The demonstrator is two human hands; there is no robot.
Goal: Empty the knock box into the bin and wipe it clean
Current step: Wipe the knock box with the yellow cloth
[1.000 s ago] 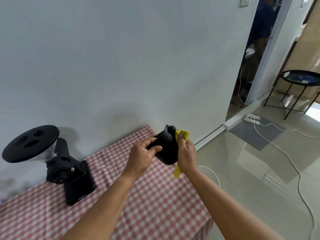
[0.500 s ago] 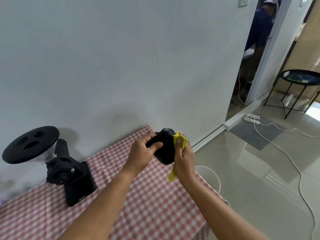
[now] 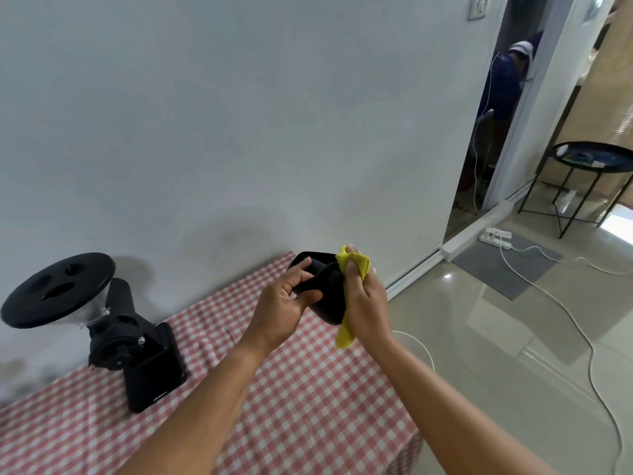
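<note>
A black knock box (image 3: 325,289) is held in the air above the far right part of the checked table. My left hand (image 3: 284,306) grips it from the left, thumb across its side and fingers curled over its rim. My right hand (image 3: 364,299) holds a yellow cloth (image 3: 352,265) bunched against the box's right side near the rim; the cloth's tail hangs below the hand. The inside of the box is hidden from view.
A black coffee grinder (image 3: 137,354) with a wide lidded hopper stands at the left on the red-and-white checked tablecloth (image 3: 308,389). The white wall is close behind. Right of the table: tiled floor, white cables (image 3: 582,337), a power strip, a black side table (image 3: 596,159), a person in the doorway.
The knock box has turned in my left hand, its rim now more toward the wall. My right hand with the cloth has slid up to the top right of the box.
</note>
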